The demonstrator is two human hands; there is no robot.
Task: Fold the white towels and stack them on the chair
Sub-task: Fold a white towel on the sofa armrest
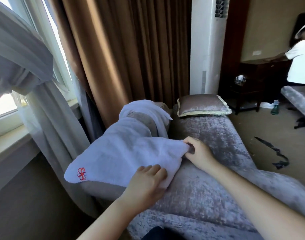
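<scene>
A white towel (pixel 124 153) with a red logo at its near left corner lies draped over the back of a grey velvet chaise (pixel 208 179). My left hand (pixel 146 182) rests flat on the towel's near edge, fingers straight. My right hand (pixel 195 149) pinches the towel's right corner just above the seat. A second white towel (pixel 139 108) hangs bunched over the backrest farther away.
A cushion (pixel 202 105) sits at the far end of the chaise. Brown curtains (pixel 131 49) and a sheer curtain (pixel 18 58) hang at left by the window. A white tall unit (pixel 206 49) stands behind. Another person (pixel 298 58) is at far right; dark straps (pixel 276 153) lie on the carpet.
</scene>
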